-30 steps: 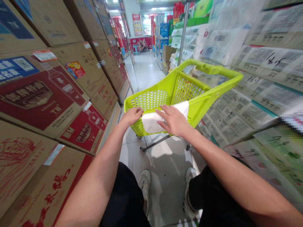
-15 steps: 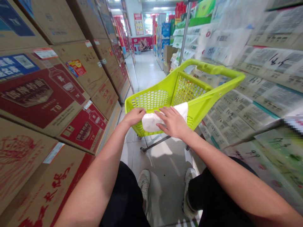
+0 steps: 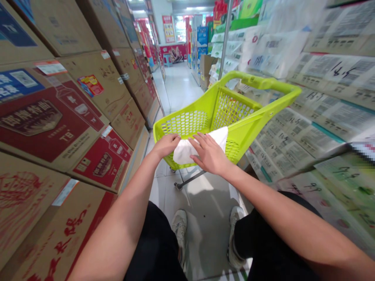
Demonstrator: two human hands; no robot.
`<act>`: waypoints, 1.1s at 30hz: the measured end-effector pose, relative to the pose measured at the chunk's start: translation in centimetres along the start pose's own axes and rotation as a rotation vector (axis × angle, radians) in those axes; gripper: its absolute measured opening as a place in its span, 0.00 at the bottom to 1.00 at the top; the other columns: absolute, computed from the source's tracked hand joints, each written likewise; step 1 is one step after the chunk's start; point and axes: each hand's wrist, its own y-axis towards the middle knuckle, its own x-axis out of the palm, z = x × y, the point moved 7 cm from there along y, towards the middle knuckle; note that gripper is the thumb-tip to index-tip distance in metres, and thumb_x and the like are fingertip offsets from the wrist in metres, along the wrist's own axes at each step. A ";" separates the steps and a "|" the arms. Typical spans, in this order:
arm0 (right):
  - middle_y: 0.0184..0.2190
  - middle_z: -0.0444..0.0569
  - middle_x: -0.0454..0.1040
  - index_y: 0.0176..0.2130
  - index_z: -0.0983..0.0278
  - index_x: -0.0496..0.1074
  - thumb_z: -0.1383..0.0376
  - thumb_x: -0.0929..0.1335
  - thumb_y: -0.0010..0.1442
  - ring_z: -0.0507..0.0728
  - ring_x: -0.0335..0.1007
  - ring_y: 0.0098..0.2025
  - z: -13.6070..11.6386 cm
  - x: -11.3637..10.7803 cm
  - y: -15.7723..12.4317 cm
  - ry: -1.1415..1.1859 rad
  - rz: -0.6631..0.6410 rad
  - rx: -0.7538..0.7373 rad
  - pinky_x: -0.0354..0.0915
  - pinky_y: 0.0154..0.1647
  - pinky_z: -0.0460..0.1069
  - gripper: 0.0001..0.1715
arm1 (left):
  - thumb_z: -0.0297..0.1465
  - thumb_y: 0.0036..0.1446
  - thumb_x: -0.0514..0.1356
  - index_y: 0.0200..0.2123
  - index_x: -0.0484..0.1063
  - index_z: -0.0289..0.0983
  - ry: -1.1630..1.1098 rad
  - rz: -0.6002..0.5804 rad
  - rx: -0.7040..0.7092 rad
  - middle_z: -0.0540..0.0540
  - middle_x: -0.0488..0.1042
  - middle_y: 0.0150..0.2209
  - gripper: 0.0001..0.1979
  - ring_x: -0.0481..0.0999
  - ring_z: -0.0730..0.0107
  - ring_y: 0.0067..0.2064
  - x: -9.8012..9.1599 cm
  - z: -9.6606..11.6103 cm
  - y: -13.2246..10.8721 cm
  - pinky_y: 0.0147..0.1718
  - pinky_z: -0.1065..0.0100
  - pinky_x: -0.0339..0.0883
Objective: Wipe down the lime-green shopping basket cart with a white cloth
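A lime-green shopping cart (image 3: 252, 134) with perforated sides stands in front of me, its handle toward the upper right. A white cloth (image 3: 183, 152) is draped over the near rim and hangs down the outer side. My left hand (image 3: 167, 144) is closed over the rim's left corner, fingers curled around it at the cloth's left edge. On top of the cloth lies my right hand (image 3: 209, 154), fingers somewhat apart over the rim and thumb lower on the outer face, pressing the cloth to the cart. Parts of the cloth are hidden under that hand.
Stacked cardboard cartons (image 3: 96, 156) line the left side. On the right, shelves carry tissue packs (image 3: 293, 136) with handwritten prices, close to the cart. A tiled aisle (image 3: 184, 84) runs ahead toward posters. My shoes (image 3: 179, 228) stand on the floor below the cart.
My right hand and the cloth have shifted slightly left along the rim. My left hand keeps its hold on the corner. The view has moved a little.
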 end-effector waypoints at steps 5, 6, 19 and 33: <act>0.59 0.63 0.74 0.64 0.68 0.71 0.54 0.55 0.75 0.69 0.61 0.67 6.3 -2.3 -0.2 -0.102 0.044 0.196 0.53 0.71 0.64 0.32 | 0.43 0.63 0.47 0.37 0.78 0.38 0.007 -0.021 -0.030 0.41 0.83 0.44 0.22 0.80 0.52 0.48 0.0 -0.5 0.1 0.49 0.57 0.71; 0.58 0.64 0.74 0.63 0.69 0.72 0.54 0.55 0.75 0.69 0.61 0.66 8.1 -2.9 -0.4 -0.142 0.070 0.262 0.53 0.70 0.64 0.32 | 0.43 0.63 0.47 0.36 0.77 0.38 0.003 -0.022 -0.022 0.42 0.83 0.43 0.22 0.80 0.53 0.48 0.0 -0.3 0.1 0.49 0.58 0.71; 0.61 0.63 0.72 0.66 0.66 0.68 0.45 0.59 0.73 0.70 0.63 0.63 1.0 -1.2 0.0 0.037 0.037 0.001 0.56 0.66 0.65 0.37 | 0.46 0.63 0.47 0.35 0.76 0.38 0.011 -0.043 -0.005 0.42 0.83 0.42 0.24 0.79 0.54 0.45 0.1 -0.6 0.0 0.45 0.60 0.70; 0.48 0.61 0.74 0.56 0.68 0.75 0.49 0.60 0.72 0.69 0.63 0.52 3.1 -2.0 -0.1 -0.119 0.055 0.113 0.55 0.61 0.62 0.30 | 0.43 0.62 0.47 0.35 0.77 0.39 -0.008 -0.039 -0.004 0.43 0.82 0.42 0.22 0.79 0.54 0.46 0.6 1.0 0.2 0.46 0.59 0.69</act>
